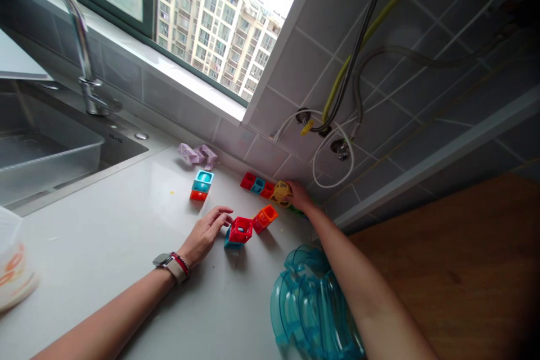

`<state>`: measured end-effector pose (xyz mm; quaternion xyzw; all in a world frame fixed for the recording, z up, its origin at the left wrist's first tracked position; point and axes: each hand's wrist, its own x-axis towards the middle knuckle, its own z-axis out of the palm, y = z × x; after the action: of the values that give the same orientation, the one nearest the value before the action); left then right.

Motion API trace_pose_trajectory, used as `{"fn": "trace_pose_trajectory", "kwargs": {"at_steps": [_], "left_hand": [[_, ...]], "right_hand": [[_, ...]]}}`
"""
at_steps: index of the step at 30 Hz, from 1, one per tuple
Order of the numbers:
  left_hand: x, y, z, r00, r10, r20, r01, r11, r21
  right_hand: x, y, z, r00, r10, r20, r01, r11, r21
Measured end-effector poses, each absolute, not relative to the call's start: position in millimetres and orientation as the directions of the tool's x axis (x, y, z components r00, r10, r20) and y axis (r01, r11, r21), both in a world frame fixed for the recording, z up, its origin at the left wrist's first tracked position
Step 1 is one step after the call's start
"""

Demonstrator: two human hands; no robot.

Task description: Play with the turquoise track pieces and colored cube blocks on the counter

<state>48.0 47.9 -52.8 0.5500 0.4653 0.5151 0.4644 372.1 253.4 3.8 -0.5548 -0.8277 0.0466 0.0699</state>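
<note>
On the white counter (139,236), my left hand (205,234) lies beside a red cube frame (241,229) stacked on a blue one (233,239); its fingers are apart and hold nothing. My right hand (298,197) reaches to the row by the wall, its fingers on a yellow cube (281,192). Red and blue cubes (257,185) continue that row to the left, and a green piece (297,210) shows partly beneath my right hand. An orange-red stack (265,217) stands between my hands. Farther left is a blue cube (203,180) over an orange one (198,195).
Purple folded pieces (197,154) lie near the wall. Clear teal curved parts (310,304) sit beside my right forearm. A sink with a plastic tub (50,146) and a faucet (86,62) is at left. Hoses and a white cable (353,163) hang on the tiled wall.
</note>
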Motion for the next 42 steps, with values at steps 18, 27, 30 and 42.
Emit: {"fn": "trace_pose_trajectory", "kwargs": {"at_steps": [18, 27, 30, 42], "left_hand": [[47.2, 48.6, -55.0, 0.044, 0.990, 0.132, 0.017, -0.133, 0.991], [48.5, 49.6, -56.3, 0.041, 0.988, 0.151, -0.001, -0.151, 0.989], [47.8, 49.4, -55.3, 0.046, 0.988, 0.148, 0.007, -0.149, 0.989], [48.9, 49.9, -53.4, 0.034, 0.988, 0.148, 0.007, -0.149, 0.989]], "right_hand": [[364.6, 246.5, 3.1, -0.304, 0.940, 0.157, 0.928, 0.329, -0.176], [355.4, 227.3, 8.3, -0.242, 0.952, 0.186, 0.960, 0.262, -0.094], [350.5, 223.7, 6.8, -0.240, 0.951, 0.196, 0.959, 0.264, -0.106], [353.8, 230.2, 31.8, -0.080, 0.915, 0.395, 0.871, 0.257, -0.419]]}}
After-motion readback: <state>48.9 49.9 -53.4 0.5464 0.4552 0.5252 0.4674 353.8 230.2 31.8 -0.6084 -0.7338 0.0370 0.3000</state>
